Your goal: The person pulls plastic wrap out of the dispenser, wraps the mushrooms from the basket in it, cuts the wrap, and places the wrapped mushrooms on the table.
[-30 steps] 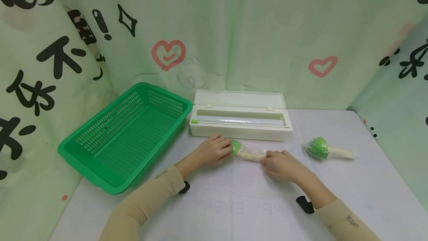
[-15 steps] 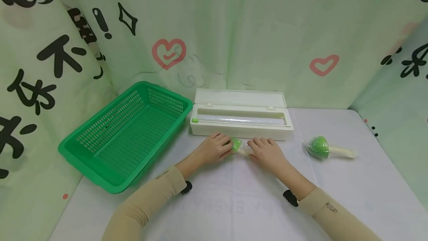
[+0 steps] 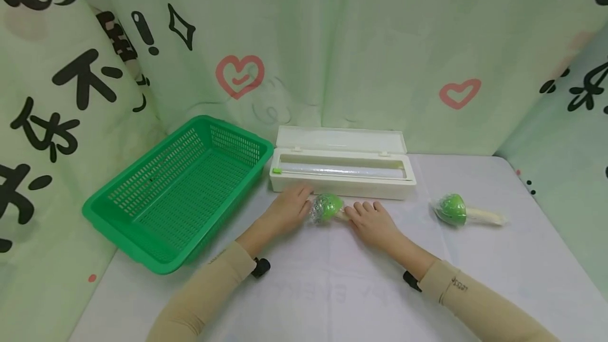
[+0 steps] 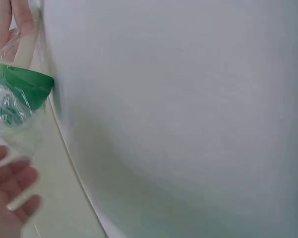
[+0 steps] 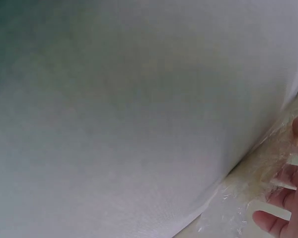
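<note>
1. Since the earlier head views, both hands have shifted toward the dispenser; the wrapped toy now shows its green cap, while its stem lies hidden under the right hand.
2. Nearest the viewer: two beige sleeves [image 3: 214, 286] reach over the white tabletop [image 3: 332, 300].
3. Left hand [image 3: 290, 207]: fingers relaxed and slightly spread, resting against the film at the cap end of the wrapped green toy [image 3: 326, 206]. The left wrist view shows these fingers [image 4: 10, 188] loose beside crumpled film, not clamped on it.
4. Right hand [image 3: 372, 220]: fingers nearly straight and slightly apart, laid flat over the toy's stem. The right wrist view shows the fingertips [image 5: 288, 198] pressing on wrinkled film.
5. Location: the toy lies on the tabletop between the hands, just in front of the cling-film dispenser [image 3: 342, 170].
6. Risk, as a judgement: the film looks loose at the cap end; if flat fingers slide instead of pressing, the wrap could peel open or bunch, and the round cap could roll out from under the open hands.
7. To the right, well apart: a second wrapped toy [image 3: 463, 211].
8. Farther left: a green basket [image 3: 142, 215], touching the dispenser's corner or nearly so.
9. Behind: a printed curtain [image 3: 332, 41].
</note>
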The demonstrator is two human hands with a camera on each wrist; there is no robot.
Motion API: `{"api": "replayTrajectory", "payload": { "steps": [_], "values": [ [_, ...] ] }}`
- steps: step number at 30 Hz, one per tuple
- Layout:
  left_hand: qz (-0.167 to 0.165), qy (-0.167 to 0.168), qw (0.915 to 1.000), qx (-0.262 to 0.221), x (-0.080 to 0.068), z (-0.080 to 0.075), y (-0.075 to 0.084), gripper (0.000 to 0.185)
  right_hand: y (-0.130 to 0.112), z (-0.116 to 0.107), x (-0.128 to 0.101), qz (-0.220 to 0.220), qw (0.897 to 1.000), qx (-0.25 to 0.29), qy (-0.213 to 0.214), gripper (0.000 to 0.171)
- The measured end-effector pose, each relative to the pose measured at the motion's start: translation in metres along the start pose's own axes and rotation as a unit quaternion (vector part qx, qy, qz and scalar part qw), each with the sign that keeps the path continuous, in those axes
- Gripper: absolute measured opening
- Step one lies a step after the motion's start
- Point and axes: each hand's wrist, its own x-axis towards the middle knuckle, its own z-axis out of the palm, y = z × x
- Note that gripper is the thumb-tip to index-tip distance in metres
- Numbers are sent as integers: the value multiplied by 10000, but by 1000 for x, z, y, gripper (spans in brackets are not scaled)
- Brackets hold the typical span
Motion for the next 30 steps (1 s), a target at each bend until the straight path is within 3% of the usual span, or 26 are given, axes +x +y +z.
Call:
{"api": "replayTrajectory", "payload": {
  "steps": [4, 7, 10, 16, 19, 22, 30],
  "values": [
    [-682, -716, 9947, -290, -11, -1, -6, 35, 0, 1, -1, 4, 10000, 79, -2, 21],
    [-729, -849, 9923, -528, -17, -1, -6, 32, 0, 1, -1, 4, 10000, 48, 50, 21],
    [-549, -463, 9948, -724, -20, 0, -2, 20, 0, 3, -1, -15, 9999, -15, 125, 21],
    [-334, 753, 9949, -590, -17, 3, 12, 12, 0, 5, 0, -31, 9998, 1, 181, 20],
    [58, 1247, 9918, -266, -14, 4, 19, 10, 0, 5, -1, -44, 9998, 25, 198, 20],
    [611, 1516, 9862, 263, -10, 4, 27, 9, -1, 2, -1, -73, 9997, -8, 227, 20],
    [1946, 2085, 9463, 1524, 6, 17, 39, 9, -1, 3, 0, -100, 9999, -69, 108, 20]
  ]
}}
